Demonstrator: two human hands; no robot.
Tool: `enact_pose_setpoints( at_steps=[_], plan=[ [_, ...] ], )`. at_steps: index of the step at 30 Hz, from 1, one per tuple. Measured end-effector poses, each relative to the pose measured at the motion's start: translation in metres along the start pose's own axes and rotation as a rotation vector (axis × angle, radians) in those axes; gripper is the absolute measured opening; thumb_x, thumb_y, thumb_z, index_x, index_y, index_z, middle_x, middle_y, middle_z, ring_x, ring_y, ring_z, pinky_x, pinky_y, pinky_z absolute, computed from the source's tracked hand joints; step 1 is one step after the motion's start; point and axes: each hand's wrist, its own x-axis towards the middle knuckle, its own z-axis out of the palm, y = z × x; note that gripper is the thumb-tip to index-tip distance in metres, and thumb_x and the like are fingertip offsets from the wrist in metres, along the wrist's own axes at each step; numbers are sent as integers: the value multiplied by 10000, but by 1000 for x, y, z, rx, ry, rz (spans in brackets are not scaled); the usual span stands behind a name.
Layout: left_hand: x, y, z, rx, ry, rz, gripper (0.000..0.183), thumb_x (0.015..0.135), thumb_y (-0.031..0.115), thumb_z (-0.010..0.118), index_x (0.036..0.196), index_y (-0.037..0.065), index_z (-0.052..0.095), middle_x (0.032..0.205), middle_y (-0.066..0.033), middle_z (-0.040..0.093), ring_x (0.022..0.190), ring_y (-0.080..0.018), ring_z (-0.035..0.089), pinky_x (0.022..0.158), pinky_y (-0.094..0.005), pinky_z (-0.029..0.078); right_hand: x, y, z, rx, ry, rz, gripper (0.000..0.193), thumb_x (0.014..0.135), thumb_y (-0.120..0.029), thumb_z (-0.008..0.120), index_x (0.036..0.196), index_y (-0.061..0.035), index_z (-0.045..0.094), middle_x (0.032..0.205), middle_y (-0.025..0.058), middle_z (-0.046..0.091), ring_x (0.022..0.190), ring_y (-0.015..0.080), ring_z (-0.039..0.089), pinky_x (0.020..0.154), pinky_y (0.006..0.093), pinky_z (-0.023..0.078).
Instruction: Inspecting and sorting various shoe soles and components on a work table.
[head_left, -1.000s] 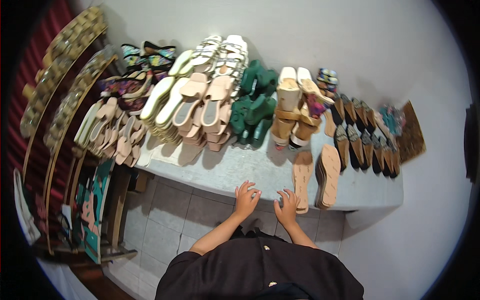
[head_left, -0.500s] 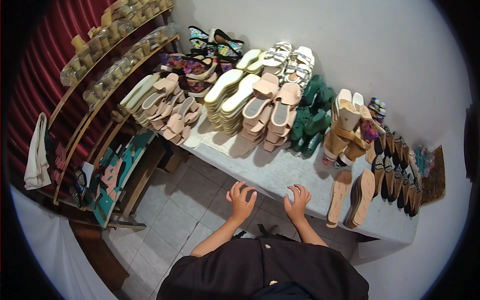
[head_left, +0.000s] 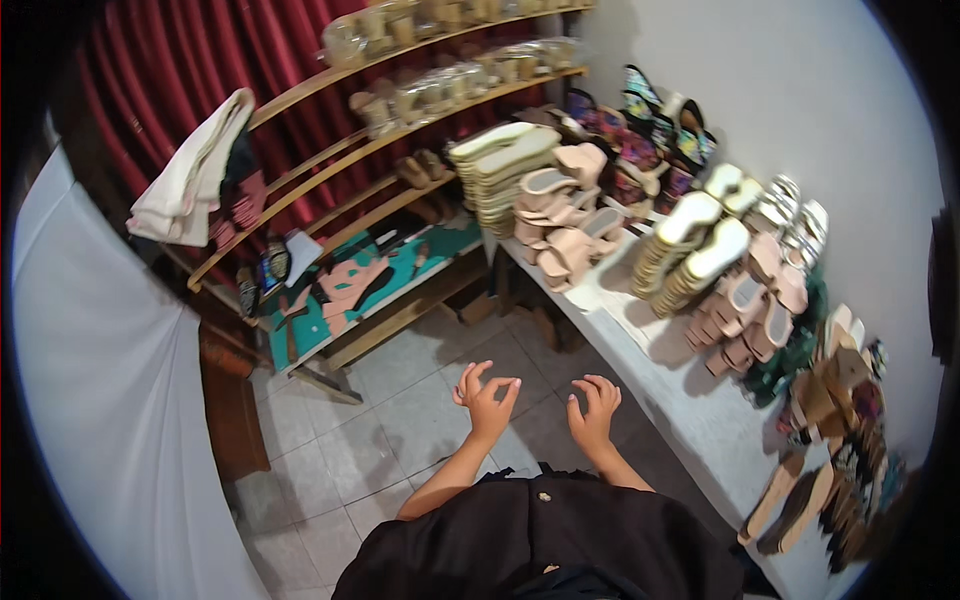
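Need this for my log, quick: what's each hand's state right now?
Left hand: open, loosely curled, holding nothing.
Right hand: open, loosely curled, holding nothing.

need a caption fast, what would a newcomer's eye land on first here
Probably the pale table on the right, crowded with stacked cream soles and pink sandals. The red curtain behind the wooden shelves at upper left also stands out. Near the middle, the left hand and right hand hover above the tiled floor, holding nothing.
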Motion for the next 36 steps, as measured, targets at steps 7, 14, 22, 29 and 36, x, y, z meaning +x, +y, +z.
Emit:
enact_pose_setpoints(
  at_steps=[7,14,22,29,36],
  plan=[
    [53,-63,-43,-174,241,-88,218,679,190,723,837,111,595,1145,-69,457,1139,-273,347,947,-430,260,62,-43,82,74,-109,-182,249,712,-133,591,961,-121,583,1094,59,486,1113,256,401,962,495,191],
    [95,-124,-62,-119,313,-132,344,723,121,664,1021,39,512,1139,-138,451,1084,-303,408,927,-376,334,128,-77,173,205,-180,-295,251,711,-131,595,961,-119,584,1070,59,503,1098,256,413,955,437,207],
    [235,-181,-103,-73,454,-8,330,760,83,600,1062,-3,498,1086,-168,508,994,-317,495,884,-374,382,243,-148,271,365,-312,-445,242,710,-119,599,951,-108,585,1054,68,512,1077,264,424,935,403,235],
    [374,-201,-181,191,487,129,294,776,104,582,1039,-11,517,1021,-175,536,966,-335,510,863,-381,390,371,-242,337,705,-506,-566,235,755,-111,586,980,-49,558,1021,124,529,972,280,506,860,363,359],
    [432,-273,-292,647,795,-78,384,815,220,549,1119,-5,477,1098,-194,500,1039,-350,452,915,-429,319,448,-393,436,1119,-1101,-149,258,852,-158,483,1056,-2,500,898,46,541,866,131,511,809,263,409]
  ],
)
